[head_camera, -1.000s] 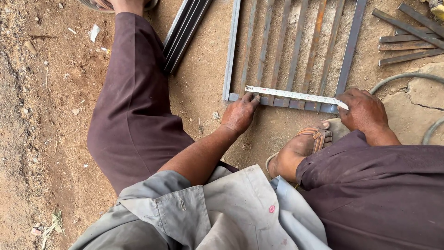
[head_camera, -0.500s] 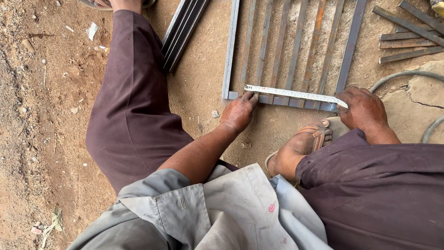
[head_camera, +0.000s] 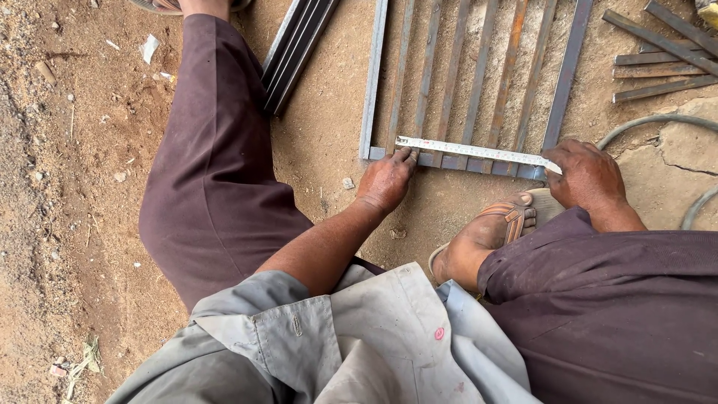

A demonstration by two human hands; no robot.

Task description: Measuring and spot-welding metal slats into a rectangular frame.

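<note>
A squatting worker's left hand [head_camera: 387, 179] pins a white steel measuring tape [head_camera: 475, 151] against the grey barred metal frame [head_camera: 374, 82]; right hand [head_camera: 587, 176] grips its far end, keeping it taut.

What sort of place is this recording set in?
Probably an open-air metal workshop on bare dirt ground. A steel grille lies flat on the earth, loose steel bars sit beside it, and both hands stretch a tape measure across its bottom rail.

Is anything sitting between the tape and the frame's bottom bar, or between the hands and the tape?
Nothing visible. The tape lies along the frame's bottom bar, the left hand pinning one end and the right hand the other.
</note>
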